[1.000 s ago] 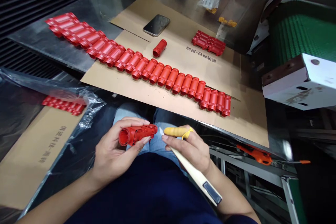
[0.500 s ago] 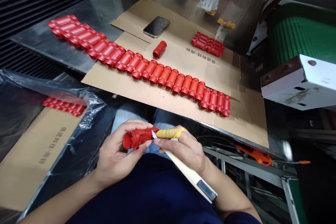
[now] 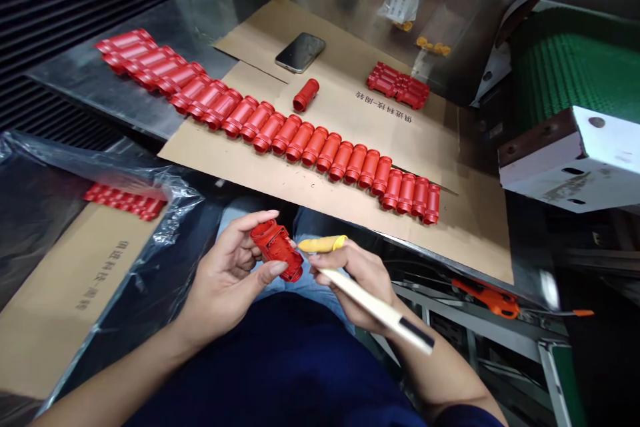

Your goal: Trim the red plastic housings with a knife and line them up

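Note:
My left hand [image 3: 230, 267] grips a hollow red plastic cylinder [image 3: 274, 245] between thumb and fingers. The cylinder is tilted, its open round end toward the upper left and a cut-out side facing me. Closed round a knife [image 3: 375, 303] with a cream handle is my right hand [image 3: 357, 273], just right of the cylinder. A yellow finger cot [image 3: 323, 244] covers its index finger, whose tip is close to the cylinder's edge. The blade is hidden behind the fingers, so I cannot tell whether it touches the plastic.
A long row of red cylinders [image 3: 315, 145] lies along the cardboard-covered table [image 3: 240, 163]. Beyond it are a single cylinder [image 3: 306, 95], a phone [image 3: 301, 52] and flat red parts [image 3: 397, 85]. A white metal frame [image 3: 570, 160] with a green belt juts in at right.
My left hand has turned the red cylinder from nearly level to steeply tilted, bringing its cut-out side into view. The knife's handle has swung slightly right, and its blade is no longer visible.

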The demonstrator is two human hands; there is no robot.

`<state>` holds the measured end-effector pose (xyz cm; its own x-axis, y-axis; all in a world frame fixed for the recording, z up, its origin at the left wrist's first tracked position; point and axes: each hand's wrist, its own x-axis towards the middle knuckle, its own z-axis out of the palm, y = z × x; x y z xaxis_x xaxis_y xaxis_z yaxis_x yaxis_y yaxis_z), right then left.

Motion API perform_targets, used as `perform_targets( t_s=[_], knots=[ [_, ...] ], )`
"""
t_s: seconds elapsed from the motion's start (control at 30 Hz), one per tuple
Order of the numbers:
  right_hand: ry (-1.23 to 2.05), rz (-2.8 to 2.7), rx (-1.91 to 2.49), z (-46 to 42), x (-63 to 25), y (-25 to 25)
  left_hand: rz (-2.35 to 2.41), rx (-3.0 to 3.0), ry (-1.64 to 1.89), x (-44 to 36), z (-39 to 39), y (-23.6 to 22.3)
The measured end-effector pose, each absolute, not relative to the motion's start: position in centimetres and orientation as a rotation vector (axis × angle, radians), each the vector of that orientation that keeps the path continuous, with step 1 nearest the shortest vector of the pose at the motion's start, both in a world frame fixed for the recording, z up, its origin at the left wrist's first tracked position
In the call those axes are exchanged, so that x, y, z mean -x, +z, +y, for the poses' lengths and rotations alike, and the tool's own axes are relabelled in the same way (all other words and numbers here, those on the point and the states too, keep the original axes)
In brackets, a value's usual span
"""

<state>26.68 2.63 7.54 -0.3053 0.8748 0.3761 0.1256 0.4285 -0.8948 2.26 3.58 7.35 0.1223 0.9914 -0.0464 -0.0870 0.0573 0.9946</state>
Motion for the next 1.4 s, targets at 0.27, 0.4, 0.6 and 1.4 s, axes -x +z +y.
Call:
perform_targets(
  t_s=[0.27, 0.4, 0.6, 1.4],
  knots=[
    [1.84, -0.972, 0.423, 2.1, -26.9, 6.4, 1.065, -1.09, 1.132, -2.1, 3.7, 7.2],
    [1.498, -1.407, 0.443, 2.0, -27.4, 7.3, 1.006, -0.941, 1.108, -2.1, 4.1, 6.8],
    [0.737, -1.808, 0.734, 1.8, -26.6, 7.2, 0.911, -0.685, 1.046, -2.6, 4.7, 6.9],
    [1.193, -1.81, 0.751, 2.5, -24.6, 7.0, 0.862, -0.344, 0.702, -3.4, 4.4, 6.9]
  ],
)
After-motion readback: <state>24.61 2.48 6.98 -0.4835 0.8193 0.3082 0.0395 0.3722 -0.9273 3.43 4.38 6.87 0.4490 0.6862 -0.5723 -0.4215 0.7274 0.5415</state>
